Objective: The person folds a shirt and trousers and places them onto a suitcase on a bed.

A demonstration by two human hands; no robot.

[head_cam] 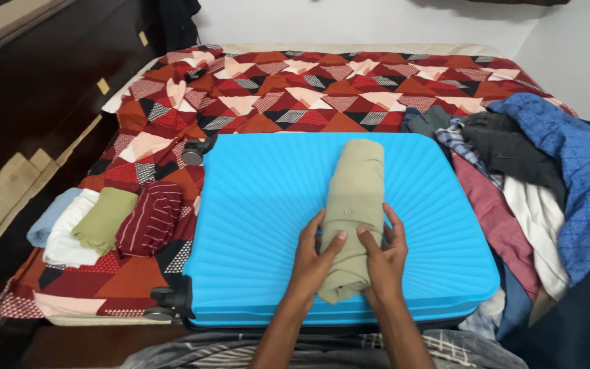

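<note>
A khaki shirt [356,184], folded into a long narrow strip, lies on top of a closed bright blue ridged suitcase [261,205]. My left hand [315,256] grips the strip's near part from the left side. My right hand [384,253] holds it from the right, thumbs meeting on top of the cloth. The near end of the strip pokes out below my hands.
The suitcase lies on a bed with a red, black and cream patterned cover [308,82]. Rolled clothes sit at the left: pale blue [46,219], white [69,236], olive [104,219] and striped maroon [148,219]. A loose clothes pile [534,178] lies right. Dark wooden furniture [29,102] stands left.
</note>
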